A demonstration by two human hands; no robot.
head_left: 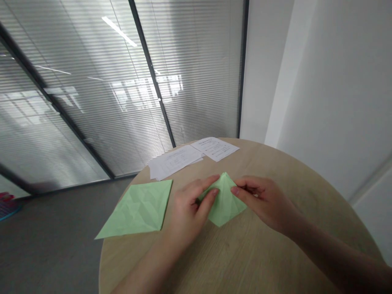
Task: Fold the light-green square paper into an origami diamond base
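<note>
A folded sheet of light green paper (223,206) is between my two hands, just above or on the round table; its point faces away from me and creases run down it. My left hand (194,204) pinches its left edge, thumb on top and forefinger near the peak. On the right edge, my right hand (260,196) grips it between thumb and forefinger. Parts of both side edges are hidden by my fingers. To the left of my left hand lies a larger piece of creased green paper (137,208), one corner sticking out past the table's edge.
Printed white sheets (177,161) lie overlapping at the far side of the round wooden table (245,261), with another printed sheet (216,148) beside them. Beyond stand glass panels with blinds (202,81) and a white wall (337,81). A pink and blue object (7,204) is on the floor.
</note>
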